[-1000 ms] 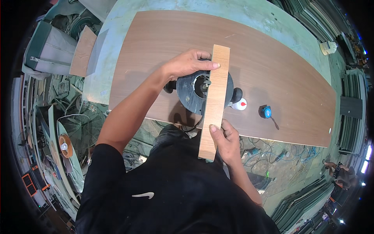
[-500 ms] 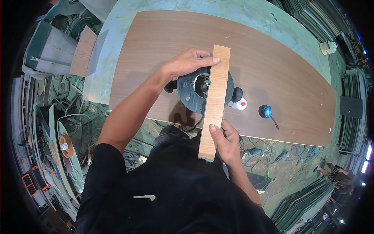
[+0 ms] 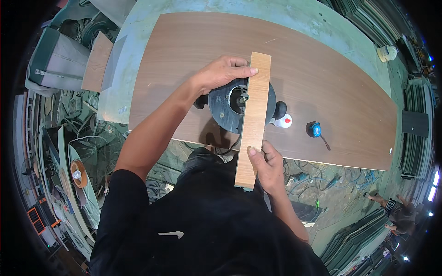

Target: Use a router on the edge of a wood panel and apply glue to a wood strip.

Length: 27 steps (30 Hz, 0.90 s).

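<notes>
A light wooden strip (image 3: 257, 115) lies lengthwise over the dark round base plate (image 3: 221, 112) of an upturned power tool, which appears to be a router. My left hand (image 3: 223, 73) grips the strip's far end, thumb on its face and other fingers curled at the plate's rim. My right hand (image 3: 268, 168) holds the near end with its thumb on top. A bit shows in the plate's hole, beside the strip. Right of the tool are a white container with a red top (image 3: 282, 122) and a blue tape measure (image 3: 316, 130).
A large brown board (image 3: 340, 92) rests on a pale worktable (image 3: 115, 69). Cables and tools (image 3: 331, 181) lie on the floor beyond its near edge. Stacked panels (image 3: 350, 239) stand at the right, where another person (image 3: 400, 216) is. A bin (image 3: 60, 60) and a plywood offcut (image 3: 96, 64) are at the left.
The other person at the far right has moved toward the lower left of the view. My hands, the strip and the tool look almost unchanged.
</notes>
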### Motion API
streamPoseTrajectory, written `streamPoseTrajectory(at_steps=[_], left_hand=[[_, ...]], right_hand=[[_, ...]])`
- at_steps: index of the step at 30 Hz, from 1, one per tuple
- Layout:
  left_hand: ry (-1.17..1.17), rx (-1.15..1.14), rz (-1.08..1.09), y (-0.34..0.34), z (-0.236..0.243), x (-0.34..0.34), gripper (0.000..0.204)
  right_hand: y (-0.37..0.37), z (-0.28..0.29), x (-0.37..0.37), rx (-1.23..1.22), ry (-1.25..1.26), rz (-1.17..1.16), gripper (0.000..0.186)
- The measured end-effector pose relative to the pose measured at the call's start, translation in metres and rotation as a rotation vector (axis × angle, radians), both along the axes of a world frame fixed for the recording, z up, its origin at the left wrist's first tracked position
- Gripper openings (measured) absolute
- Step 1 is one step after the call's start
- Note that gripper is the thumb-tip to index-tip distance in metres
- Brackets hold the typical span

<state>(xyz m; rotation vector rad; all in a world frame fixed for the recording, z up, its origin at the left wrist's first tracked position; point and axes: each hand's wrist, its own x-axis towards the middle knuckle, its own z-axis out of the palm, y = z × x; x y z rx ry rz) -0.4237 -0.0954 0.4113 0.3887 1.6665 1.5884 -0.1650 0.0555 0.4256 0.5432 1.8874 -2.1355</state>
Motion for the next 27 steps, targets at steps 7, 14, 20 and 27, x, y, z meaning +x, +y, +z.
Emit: streamPoseTrajectory(at_steps=[7,14,20,27], left_hand=[[0.002,0.000,-0.007,0.000,0.001,0.000,0.040],[-0.037,0.029,-0.016,-0.002,0.001,-0.001,0.042],[-0.021,0.012,-0.013,-0.001,-0.002,-0.003,0.043],[-0.053,0.047,0.011,0.001,-0.001,0.000,0.043]], right_hand=[[0.001,-0.001,0.003,0.041,-0.031,0.014,0.031],[-0.003,-0.006,0.003,-0.022,0.035,-0.066,0.033],[-0.003,-0.009,0.004,0.011,0.057,-0.047,0.033],[0.029,-0.042,0.008,0.103,0.084,-0.267,0.033]])
